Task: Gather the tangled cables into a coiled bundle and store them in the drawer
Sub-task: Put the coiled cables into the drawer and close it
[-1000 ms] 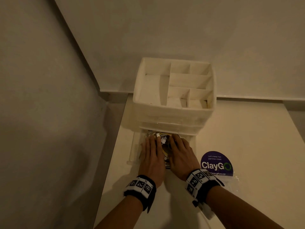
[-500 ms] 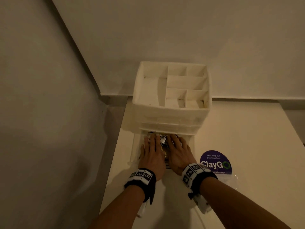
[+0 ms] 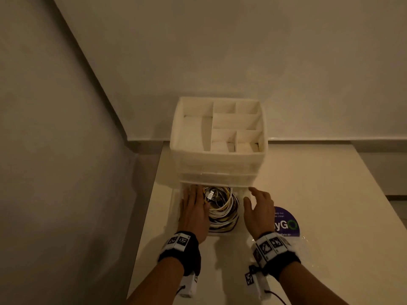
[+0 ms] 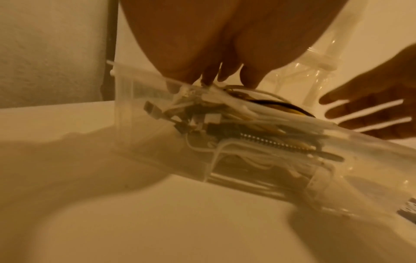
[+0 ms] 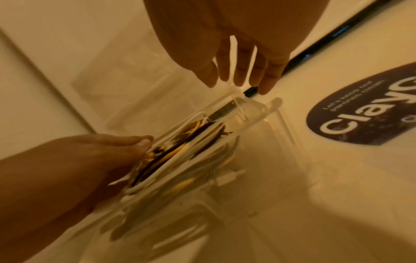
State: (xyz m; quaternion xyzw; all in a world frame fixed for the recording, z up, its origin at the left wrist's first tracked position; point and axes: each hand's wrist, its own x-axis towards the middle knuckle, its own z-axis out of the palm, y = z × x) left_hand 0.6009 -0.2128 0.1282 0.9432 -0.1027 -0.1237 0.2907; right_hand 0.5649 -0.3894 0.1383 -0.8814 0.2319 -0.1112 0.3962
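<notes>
Coiled cables (image 3: 222,208) lie in the pulled-out clear drawer (image 3: 242,192), the flat left hand (image 3: 193,210) pressing them down while the right hand (image 3: 258,209) hovers spread, holding nothing, just right.

Drawer (image 3: 242,191) open from above; organizer (image 3: 218,159) overhangs its rear; wall (image 3: 55,172) crowds the left; counter (image 3: 319,194) free on the right.

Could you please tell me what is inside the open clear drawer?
A coiled bundle of white, yellow and dark cables fills the drawer. The left hand covers its left part; nothing beneath shows.
</notes>
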